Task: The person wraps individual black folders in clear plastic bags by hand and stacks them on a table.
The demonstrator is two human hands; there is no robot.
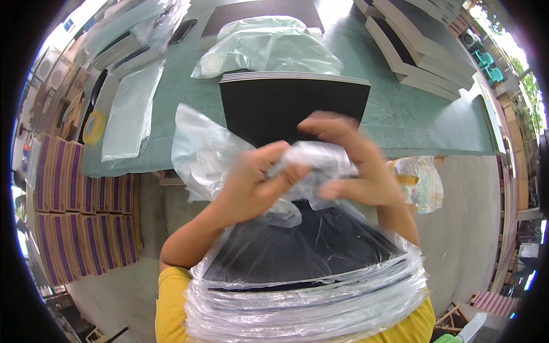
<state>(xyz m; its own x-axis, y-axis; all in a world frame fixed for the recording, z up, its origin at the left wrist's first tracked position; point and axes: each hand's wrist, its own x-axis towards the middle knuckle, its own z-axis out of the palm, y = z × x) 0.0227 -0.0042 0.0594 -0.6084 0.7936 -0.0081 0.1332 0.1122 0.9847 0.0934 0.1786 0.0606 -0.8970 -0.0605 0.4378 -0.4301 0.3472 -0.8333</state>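
A clear plastic bag (323, 157) is bunched up in front of me, its neck gathered between my hands. My left hand (249, 186) is closed on the crumpled plastic, thumb and fingers pinching it. On the other side of the bunch, my right hand (372, 171) is curved and blurred, with thumb and fingers apart. Below them, a thick stack of flat black panels (303, 246), wrapped in clear plastic, rests against my body. A bare stack of black panels (291, 106) with pale edges stands behind my hands at the table edge.
The green table (394, 123) holds an empty-looking plastic bag (269, 48), thick black-topped stacks (420, 48) at right, and clear sleeves (131, 108) with yellow tape (93, 127) at left. Cartons (83, 223) are piled at left. Another plastic bag (420, 183) hangs below the table edge.
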